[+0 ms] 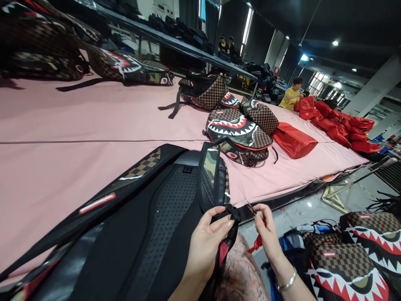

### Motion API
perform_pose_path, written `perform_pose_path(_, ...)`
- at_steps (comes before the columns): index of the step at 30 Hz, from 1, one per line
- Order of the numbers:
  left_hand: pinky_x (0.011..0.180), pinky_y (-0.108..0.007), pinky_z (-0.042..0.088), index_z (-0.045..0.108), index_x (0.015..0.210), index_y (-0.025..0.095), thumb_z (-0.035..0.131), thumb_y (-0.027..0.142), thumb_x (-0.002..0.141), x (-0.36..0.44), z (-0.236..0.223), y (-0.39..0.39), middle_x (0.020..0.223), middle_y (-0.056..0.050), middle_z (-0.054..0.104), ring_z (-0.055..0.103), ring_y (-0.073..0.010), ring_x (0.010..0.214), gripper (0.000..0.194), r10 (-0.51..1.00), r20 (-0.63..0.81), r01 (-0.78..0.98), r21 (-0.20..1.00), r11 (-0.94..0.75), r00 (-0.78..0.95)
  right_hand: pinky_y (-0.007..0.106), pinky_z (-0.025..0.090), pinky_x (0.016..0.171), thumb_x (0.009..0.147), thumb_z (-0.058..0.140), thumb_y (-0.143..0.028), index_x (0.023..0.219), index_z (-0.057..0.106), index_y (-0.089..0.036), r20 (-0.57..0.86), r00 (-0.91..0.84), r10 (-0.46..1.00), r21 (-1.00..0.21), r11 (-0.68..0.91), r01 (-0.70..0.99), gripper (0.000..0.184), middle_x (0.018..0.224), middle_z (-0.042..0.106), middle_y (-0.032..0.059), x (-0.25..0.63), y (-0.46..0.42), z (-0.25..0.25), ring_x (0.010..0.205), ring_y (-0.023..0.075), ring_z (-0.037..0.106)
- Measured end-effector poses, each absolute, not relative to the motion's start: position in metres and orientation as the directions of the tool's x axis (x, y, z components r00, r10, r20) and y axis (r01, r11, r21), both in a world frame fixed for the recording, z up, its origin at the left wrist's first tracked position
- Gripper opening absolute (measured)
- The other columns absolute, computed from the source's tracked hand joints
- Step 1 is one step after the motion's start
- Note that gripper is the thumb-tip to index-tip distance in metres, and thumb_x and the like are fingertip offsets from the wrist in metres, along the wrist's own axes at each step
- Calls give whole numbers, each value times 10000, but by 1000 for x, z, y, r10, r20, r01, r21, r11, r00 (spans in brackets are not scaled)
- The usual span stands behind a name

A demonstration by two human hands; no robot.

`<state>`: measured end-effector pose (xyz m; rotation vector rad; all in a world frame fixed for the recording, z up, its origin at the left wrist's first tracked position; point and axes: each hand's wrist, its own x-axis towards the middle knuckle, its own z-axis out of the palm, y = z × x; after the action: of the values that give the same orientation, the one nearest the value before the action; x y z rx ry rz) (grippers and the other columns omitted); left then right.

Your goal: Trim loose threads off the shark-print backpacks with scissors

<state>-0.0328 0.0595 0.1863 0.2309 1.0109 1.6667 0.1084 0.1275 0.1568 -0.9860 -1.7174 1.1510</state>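
Observation:
A black backpack [147, 225] lies back-side up on the pink table [62, 138] right in front of me, its mesh padding and camouflage-lined shoulder strap [210, 171] showing. My left hand [205, 242] pinches the black strap end with a buckle [233, 215] at the table's near edge. My right hand [266, 230] is closed in a pinch on a small dark piece close to that buckle; I cannot make out what it is. A red tassel [255, 244] hangs below my right hand.
Several checkered shark-mouth backpacks [239, 133] lie mid-table, with more [125, 67] at the far left. Red bags [293, 140] sit to the right, where a person in yellow [291, 98] works. More shark backpacks [344, 259] are piled on the floor at lower right.

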Motion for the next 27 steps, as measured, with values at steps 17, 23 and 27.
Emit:
perform_pose_path(17,656,-218,485,491,964,176,808,292,490,-25,189,63,714,-23,705,641,-138,672,581,862,-342,-628,777,36,-374,290,395,631,884,504,-274,901,594,-162,483,-704,520,-332,853,402,144,776,618,55,129,142,213,710,177,549)
perform_pose_path(23,651,-230,489,509,957,179,802,254,502,-30,189,62,711,-12,692,644,-151,680,547,865,-351,-638,768,47,-359,289,394,631,877,516,-294,875,617,-187,444,-736,512,-376,852,365,147,761,627,52,133,148,218,698,172,557)
perform_pose_path(27,684,-244,489,510,965,189,804,261,519,-35,187,60,751,-22,699,650,-162,718,538,881,-349,-651,757,64,-320,264,405,599,851,546,-299,853,630,-191,391,-640,661,-603,709,364,137,735,626,29,134,152,211,671,157,559)
